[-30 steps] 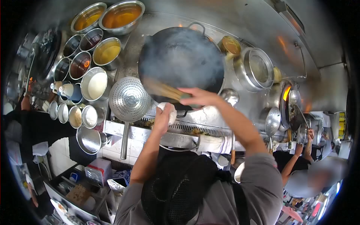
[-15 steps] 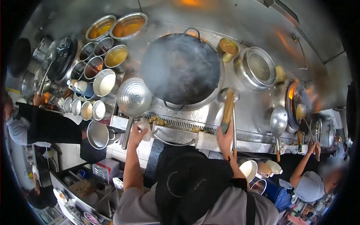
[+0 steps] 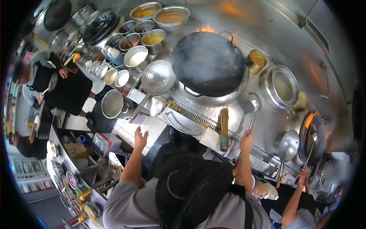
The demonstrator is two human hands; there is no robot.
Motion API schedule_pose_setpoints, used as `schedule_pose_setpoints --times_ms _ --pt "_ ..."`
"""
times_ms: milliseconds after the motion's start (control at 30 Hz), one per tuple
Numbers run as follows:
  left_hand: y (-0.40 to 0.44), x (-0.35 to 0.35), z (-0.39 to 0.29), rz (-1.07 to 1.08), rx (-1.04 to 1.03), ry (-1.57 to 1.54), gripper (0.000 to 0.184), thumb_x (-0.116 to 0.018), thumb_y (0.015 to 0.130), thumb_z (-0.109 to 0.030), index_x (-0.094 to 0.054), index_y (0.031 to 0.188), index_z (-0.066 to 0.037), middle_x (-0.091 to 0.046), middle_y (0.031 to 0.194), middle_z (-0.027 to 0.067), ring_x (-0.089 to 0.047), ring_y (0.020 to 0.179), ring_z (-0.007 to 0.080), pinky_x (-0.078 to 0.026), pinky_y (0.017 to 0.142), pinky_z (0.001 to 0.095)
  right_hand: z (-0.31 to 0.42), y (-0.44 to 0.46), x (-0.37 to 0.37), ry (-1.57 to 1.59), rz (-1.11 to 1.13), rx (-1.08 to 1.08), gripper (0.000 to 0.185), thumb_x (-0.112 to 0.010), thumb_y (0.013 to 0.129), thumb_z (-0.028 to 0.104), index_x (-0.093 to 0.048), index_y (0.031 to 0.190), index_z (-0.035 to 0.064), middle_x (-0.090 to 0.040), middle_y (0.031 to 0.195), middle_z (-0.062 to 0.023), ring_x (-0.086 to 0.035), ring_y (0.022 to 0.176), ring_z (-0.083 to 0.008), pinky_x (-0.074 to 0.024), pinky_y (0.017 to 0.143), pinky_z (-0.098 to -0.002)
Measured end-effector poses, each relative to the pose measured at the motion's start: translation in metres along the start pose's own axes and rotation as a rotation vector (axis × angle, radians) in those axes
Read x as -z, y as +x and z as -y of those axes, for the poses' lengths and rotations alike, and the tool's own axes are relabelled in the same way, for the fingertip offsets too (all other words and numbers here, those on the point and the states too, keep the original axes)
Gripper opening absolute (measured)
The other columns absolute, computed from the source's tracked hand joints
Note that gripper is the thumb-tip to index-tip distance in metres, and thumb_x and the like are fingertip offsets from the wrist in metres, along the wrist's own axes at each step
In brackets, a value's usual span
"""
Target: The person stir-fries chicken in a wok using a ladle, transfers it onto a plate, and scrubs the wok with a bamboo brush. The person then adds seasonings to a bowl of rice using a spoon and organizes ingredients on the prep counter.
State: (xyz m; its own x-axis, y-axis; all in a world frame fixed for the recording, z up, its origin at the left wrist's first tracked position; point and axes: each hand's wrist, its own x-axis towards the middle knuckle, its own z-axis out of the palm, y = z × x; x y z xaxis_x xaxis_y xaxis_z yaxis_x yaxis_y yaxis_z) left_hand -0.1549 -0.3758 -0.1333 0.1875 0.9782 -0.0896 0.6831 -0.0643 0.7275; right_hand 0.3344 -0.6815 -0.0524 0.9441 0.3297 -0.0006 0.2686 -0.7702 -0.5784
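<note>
My right hand [image 3: 247,140] is closed around the handle of a steel ladle [image 3: 254,102], whose bowl rests on the steel stove top to the right of the wok. Beside it a bamboo wok brush [image 3: 223,129] lies on the stove's front edge, bristles toward the wok. My left hand [image 3: 141,139] holds nothing, its fingers apart, in the air in front of the stove. A crumpled white cloth [image 3: 156,105] lies near it, next to the handle of a large perforated strainer [image 3: 158,78]. Smoke hangs over the big black wok [image 3: 209,70], with flames behind its rim.
Metal pots of liquids and seasonings, one a white-filled pot [image 3: 136,57], crowd the left. A tin can [image 3: 256,61] and stacked steel basins [image 3: 280,87] stand right of the wok. Farther right burns another wok [image 3: 313,133], where a co-worker's hands [image 3: 302,177] work. Another person [image 3: 63,82] stands left.
My right hand has put down the bamboo brush and taken the ladle's handle. My left hand has let go of the white cloth and drawn back. The view has turned.
</note>
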Motion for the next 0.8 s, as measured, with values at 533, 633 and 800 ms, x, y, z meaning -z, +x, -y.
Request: schedule_pose_setpoints --times_ms 533,633,800 --pt "-0.036 -0.012 0.159 0.495 0.729 -0.428 0.048 -0.062 0.087 -0.026 -0.050 0.123 0.002 -0.062 0.084 0.0099 -0.056 0.066 0.0170 -0.043 0.049 0.0316 0.303 0.058 0.094 0.702 0.120 0.310 0.060 -0.056 0.095 0.014 -0.027 0.148 0.0104 -0.045 0.061 0.0040 -0.041 0.044 -0.0044 -0.0329 0.036 -0.0223" --pt "0.017 0.018 0.074 0.317 0.550 -0.516 0.048 -0.064 0.086 -0.026 -0.051 0.124 0.001 -0.062 0.086 0.0085 -0.055 0.067 0.0154 -0.045 0.054 0.0302 0.334 0.037 0.032 0.766 0.144 0.312 0.058 -0.056 0.095 0.014 -0.028 0.147 0.0105 -0.043 0.060 0.0032 -0.038 0.041 -0.0049 -0.0321 0.034 -0.0217" --pt "0.072 0.051 0.112 0.234 0.617 -0.677 0.051 -0.065 0.085 -0.025 -0.047 0.128 -0.002 -0.061 0.099 0.0086 -0.057 0.072 0.0149 -0.047 0.060 0.0287 0.416 0.012 -0.047 0.778 0.296 0.214 0.061 -0.056 0.094 0.013 -0.026 0.147 0.0051 -0.048 0.067 -0.0005 -0.044 0.043 -0.0063 -0.0381 0.034 -0.0226"
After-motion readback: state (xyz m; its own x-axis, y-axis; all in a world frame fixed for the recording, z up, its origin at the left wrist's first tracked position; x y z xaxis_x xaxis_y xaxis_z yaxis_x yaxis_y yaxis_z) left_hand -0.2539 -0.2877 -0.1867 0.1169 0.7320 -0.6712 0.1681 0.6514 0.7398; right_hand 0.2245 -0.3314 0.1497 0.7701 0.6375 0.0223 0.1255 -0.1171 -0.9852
